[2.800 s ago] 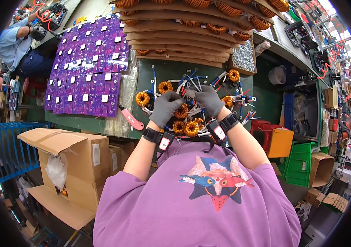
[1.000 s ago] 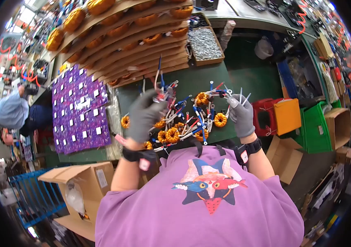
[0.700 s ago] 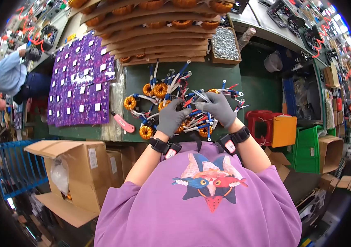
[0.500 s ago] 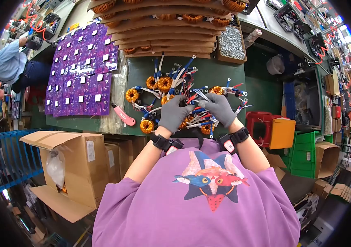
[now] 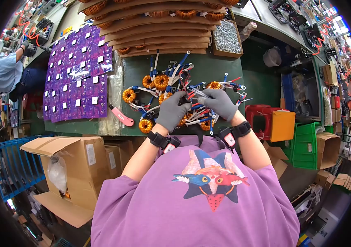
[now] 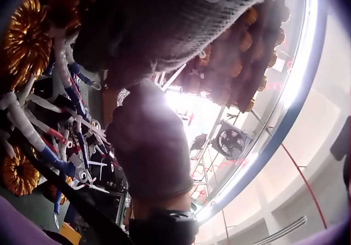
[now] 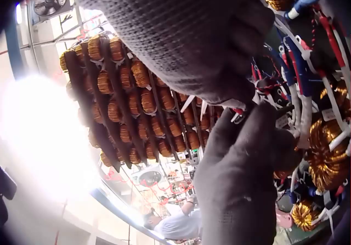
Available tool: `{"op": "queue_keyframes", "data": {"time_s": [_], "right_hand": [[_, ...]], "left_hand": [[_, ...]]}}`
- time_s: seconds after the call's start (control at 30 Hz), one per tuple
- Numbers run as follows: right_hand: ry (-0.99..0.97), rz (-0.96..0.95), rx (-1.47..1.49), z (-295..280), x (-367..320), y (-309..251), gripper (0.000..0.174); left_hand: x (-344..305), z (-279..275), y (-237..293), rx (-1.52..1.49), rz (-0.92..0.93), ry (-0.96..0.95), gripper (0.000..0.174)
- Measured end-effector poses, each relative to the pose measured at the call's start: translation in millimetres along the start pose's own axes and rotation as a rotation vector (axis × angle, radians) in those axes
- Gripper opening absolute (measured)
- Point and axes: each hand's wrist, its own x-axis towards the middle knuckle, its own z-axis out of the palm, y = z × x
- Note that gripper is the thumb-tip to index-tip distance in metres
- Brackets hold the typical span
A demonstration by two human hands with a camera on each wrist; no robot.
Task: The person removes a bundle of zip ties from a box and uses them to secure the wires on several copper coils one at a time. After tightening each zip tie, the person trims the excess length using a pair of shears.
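Observation:
Both hands wear grey gloves and meet fingertip to fingertip over a cluster of copper-wound ring coils (image 5: 161, 82) on the green table. Between the fingertips shows the red and white end of a wire lead (image 7: 237, 112), which the left hand (image 5: 172, 111) pinches. Several thin white strips (image 5: 199, 92) stick out of the right hand (image 5: 220, 105), held between its thumb and fingers. Blue, white and red coil leads (image 5: 179, 74) with ring terminals spread around the hands. In the left wrist view, the near glove hides the pinched end.
Behind the coils rises a stack of cardboard layers (image 5: 159, 35) holding more coils. Purple circuit boards (image 5: 76, 78) and a pink-handled utility knife (image 5: 122, 116) lie left. A box of small metal parts (image 5: 227, 37) stands back right. A red stool (image 5: 257, 121) is at the right.
Earlier the hands were apart, the left blurred over the leads and the right holding white strips to the right. They have since come together over the coils, staying there with small finger shifts.

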Motion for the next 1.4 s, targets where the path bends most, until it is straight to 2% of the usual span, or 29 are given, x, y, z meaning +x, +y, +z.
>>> {"op": "queue_keyframes", "data": {"time_s": [0.2,0.3,0.4,0.47,0.5,0.6,0.67,0.77,0.8,0.83,0.97,1.0,1.03,1.13,1.23,1.3,1.37,1.4], "right_hand": [[-0.008,-0.02,-0.027,10.7,11.2,5.0,0.034],[0.021,-0.059,-0.043,15.9,14.6,6.0,0.031],[-0.023,-0.027,-0.037,5.9,14.7,9.0,0.031],[-0.052,0.152,0.105,-2.7,13.2,6.1,0.032],[-0.054,0.151,0.104,-1.9,13.8,6.6,0.032],[-0.046,0.121,0.18,7.8,19.3,12.2,0.032],[-0.037,-0.024,0.002,13.3,26.5,12.5,0.033],[-0.066,-0.027,-0.043,1.6,17.6,-0.6,0.034],[-0.109,0.114,0.015,-8.7,14.8,-5.4,0.035],[-0.024,0.058,0.056,-12.6,10.4,-0.5,0.035],[0.0,0.075,0.032,-1.6,11.7,8.5,0.031],[0.025,0.077,-0.113,3.7,9.7,-4.4,0.029],[0.099,-0.029,-0.159,14.0,10.3,-0.7,0.028],[0.13,0.005,-0.165,23.2,10.2,-0.7,0.028],[0.111,0.049,-0.021,27.8,7.3,4.4,0.031],[0.11,0.042,-0.02,31.7,7.3,1.6,0.035],[0.146,0.064,-0.078,34.6,8.5,-1.5,0.038],[0.153,0.067,0.02,36.9,10.1,1.9,0.037]], "left_hand": [[5.5,4.4,-6.2,0.065,0.081,0.011,0.042],[1.7,-2.0,8.0,0.194,0.046,0.024,0.043],[2.9,0.8,5.5,0.177,0.062,0.024,0.042],[2.4,1.3,4.5,0.153,0.063,0.034,0.043],[2.3,1.6,4.0,0.132,0.065,0.038,0.043],[3.3,2.5,2.7,0.177,0.081,0.035,0.041],[3.4,2.8,4.0,0.211,0.087,0.049,0.041],[2.4,1.6,6.8,0.252,0.099,0.071,0.041],[2.1,0.9,7.8,0.26,0.103,0.08,0.041],[2.2,1.1,8.8,0.258,0.1,0.084,0.041],[0.1,5.5,14.6,0.328,0.129,0.117,0.038],[0.4,6.1,15.9,0.34,0.137,0.13,0.035],[0.4,5.8,14.9,0.342,0.138,0.128,0.035],[0.7,-1.7,11.4,0.416,0.171,0.123,0.033],[2.4,-16.9,25.0,0.569,0.197,0.045,0.026],[8.1,-26.7,39.9,0.613,0.005,-0.167,0.021],[12.4,-23.5,27.3,0.622,0.011,-0.139,0.023],[12.7,-24.2,22.3,0.575,0.021,-0.132,0.022]]}}
